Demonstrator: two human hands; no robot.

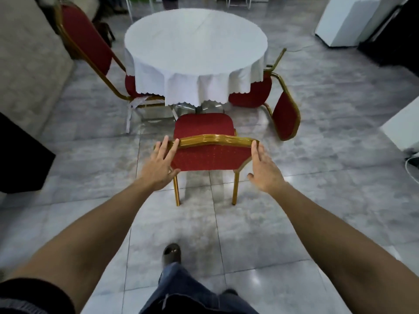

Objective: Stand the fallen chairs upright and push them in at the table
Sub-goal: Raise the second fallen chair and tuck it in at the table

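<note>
In the head view a red chair with a gold frame (205,152) stands upright just short of the round table (196,48), its seat not yet under the white tablecloth (181,87); the left hand (162,165) lies against the left corner of the backrest with fingers spread and the thumb beneath, and the right hand (264,172) is held flat at the right corner, fingers together and thumb out, touching or just off the frame, I cannot tell which. A second chair (272,96) lies tipped on its side at the table's right; a third chair (90,46) on the left looks upright and tucked in.

Neither hand seems to clasp the frame, so an uneven push would likely swing the chair askew or let it slip; its legs may skid or judder on the glossy tiles, and the seat could snag the hanging cloth and drag it; the fallen chair lies near enough to catch a stepping foot.

The tiled floor (317,223) is grey, polished and reflective; a white cabinet (349,19) stands at the far right, and a dark block (20,155) at the left.
</note>
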